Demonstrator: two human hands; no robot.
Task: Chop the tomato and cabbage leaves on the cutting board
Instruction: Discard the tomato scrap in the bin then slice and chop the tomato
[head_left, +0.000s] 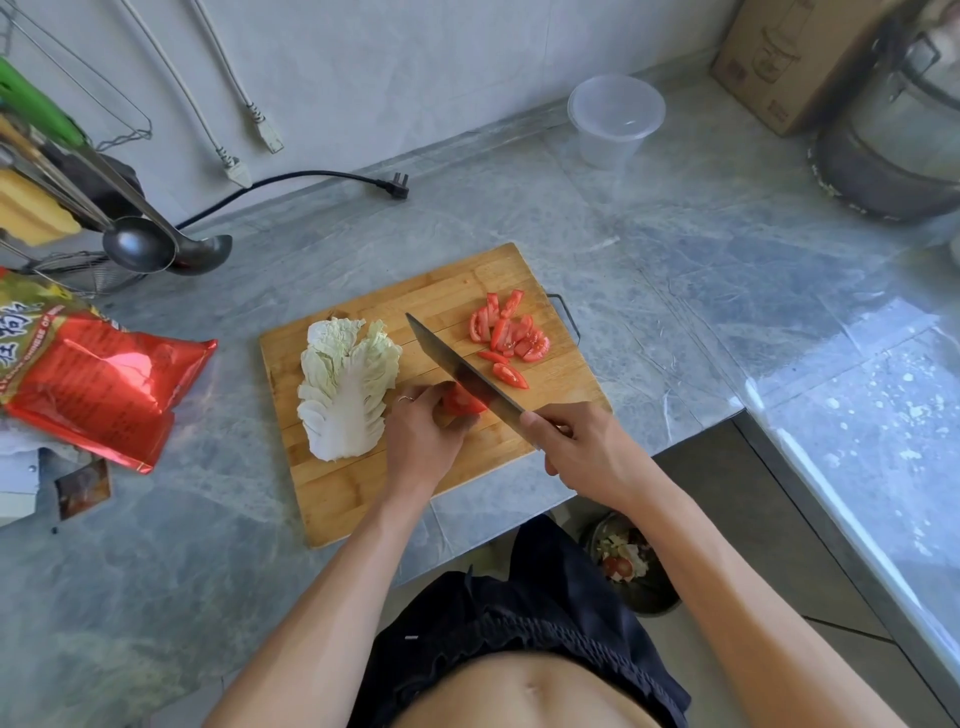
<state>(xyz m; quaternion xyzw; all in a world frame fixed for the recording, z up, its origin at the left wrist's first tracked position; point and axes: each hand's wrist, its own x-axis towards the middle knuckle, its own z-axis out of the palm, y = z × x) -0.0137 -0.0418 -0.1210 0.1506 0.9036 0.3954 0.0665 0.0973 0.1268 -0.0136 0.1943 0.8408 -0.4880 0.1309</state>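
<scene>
A: Status?
B: Left hand (421, 441) pins tomato (464, 402) mid-board (363, 499); right hand (582, 452) grips knife (457, 371). Slices (506, 332) far right, cabbage (345, 387) left, uncut.
A: Tip?
B: Curl fingertips back, blade against knuckles, thin even cuts.

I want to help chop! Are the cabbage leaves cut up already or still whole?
Still whole. The cabbage lies flat and spread on the board, uncut. Only tomato slices are cut so far.
</scene>
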